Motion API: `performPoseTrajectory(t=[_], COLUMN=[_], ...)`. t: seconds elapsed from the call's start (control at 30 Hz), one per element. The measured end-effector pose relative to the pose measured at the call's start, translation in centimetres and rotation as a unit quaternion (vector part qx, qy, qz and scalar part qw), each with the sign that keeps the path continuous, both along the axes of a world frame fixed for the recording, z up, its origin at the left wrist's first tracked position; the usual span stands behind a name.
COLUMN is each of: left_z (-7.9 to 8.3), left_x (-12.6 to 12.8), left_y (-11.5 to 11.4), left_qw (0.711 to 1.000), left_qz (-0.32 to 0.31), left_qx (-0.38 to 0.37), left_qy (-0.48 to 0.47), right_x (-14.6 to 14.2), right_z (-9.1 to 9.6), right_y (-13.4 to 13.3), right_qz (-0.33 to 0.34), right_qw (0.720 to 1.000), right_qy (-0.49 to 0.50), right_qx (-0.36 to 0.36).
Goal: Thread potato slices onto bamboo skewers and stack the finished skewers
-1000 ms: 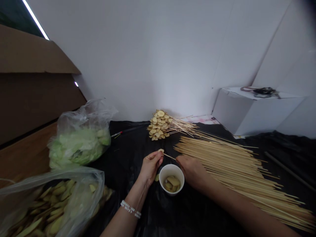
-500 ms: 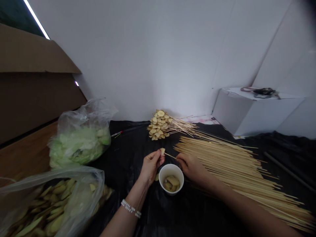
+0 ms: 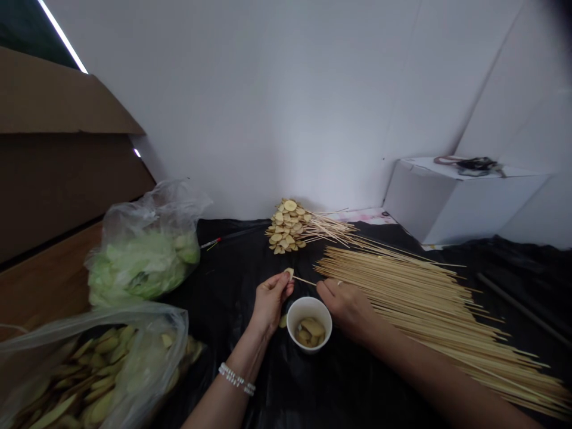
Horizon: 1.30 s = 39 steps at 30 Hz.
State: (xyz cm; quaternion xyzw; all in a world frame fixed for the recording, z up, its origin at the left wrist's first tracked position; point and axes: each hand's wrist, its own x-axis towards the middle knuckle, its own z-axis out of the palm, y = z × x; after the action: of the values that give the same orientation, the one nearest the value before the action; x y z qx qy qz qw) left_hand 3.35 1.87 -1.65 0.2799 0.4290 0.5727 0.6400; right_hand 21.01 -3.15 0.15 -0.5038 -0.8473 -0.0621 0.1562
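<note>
My left hand (image 3: 271, 298) pinches a potato slice (image 3: 289, 273) between thumb and fingers. A thin wooden skewer (image 3: 305, 280) runs from that slice to my right hand (image 3: 346, 307), whose closed fingers grip it. Whether the tip has gone through the slice cannot be made out. Just below and between both hands stands a white cup (image 3: 291, 316) holding several potato slices (image 3: 310, 332). Beyond them lies a heap of skewered potato slices (image 3: 288, 226), its sticks pointing right. A loose slice (image 3: 283, 322) sits beside the cup, partly hidden by my left wrist.
Many bare skewers (image 3: 429, 310) spread across the right side. At left are a clear bag of pale green vegetable (image 3: 143, 256) and an open bag of potato slices (image 3: 96, 369). A pen (image 3: 210, 243) lies behind. A white box (image 3: 447, 202) stands at back right.
Both hands have shifted very slightly left with the slice and skewer. My right hand has rolled a little, so a ring on it now shows.
</note>
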Motion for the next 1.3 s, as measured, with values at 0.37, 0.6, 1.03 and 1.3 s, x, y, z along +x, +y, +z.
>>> performPoseTrajectory(t=[0.37,0.6,1.03,1.3], left_z=[0.2,0.3,0.5,0.3], left_x=[0.2,0.5,0.2,-0.2], left_y=[-0.3,-0.5,-0.4,-0.1], left_qw=[1.000,0.999,1.000,1.000], left_qz=[-0.025,-0.032,-0.027,-0.024], left_qx=[0.003,-0.002,-0.004,-0.005], left_qy=[0.001,0.006,0.002,-0.019], right_x=[-0.4,-0.4,-0.1,-0.1], right_z=[-0.4,-0.6,0.3,-0.2], right_y=[0.7,0.3,1.2,0.3], right_qz=[-0.039,-0.044,-0.018,-0.029], right_qw=[0.984,0.995,0.907,0.996], right_qy=[0.146,0.080,0.356,0.065], right_qx=[-0.090,-0.044,-0.222,-0.046])
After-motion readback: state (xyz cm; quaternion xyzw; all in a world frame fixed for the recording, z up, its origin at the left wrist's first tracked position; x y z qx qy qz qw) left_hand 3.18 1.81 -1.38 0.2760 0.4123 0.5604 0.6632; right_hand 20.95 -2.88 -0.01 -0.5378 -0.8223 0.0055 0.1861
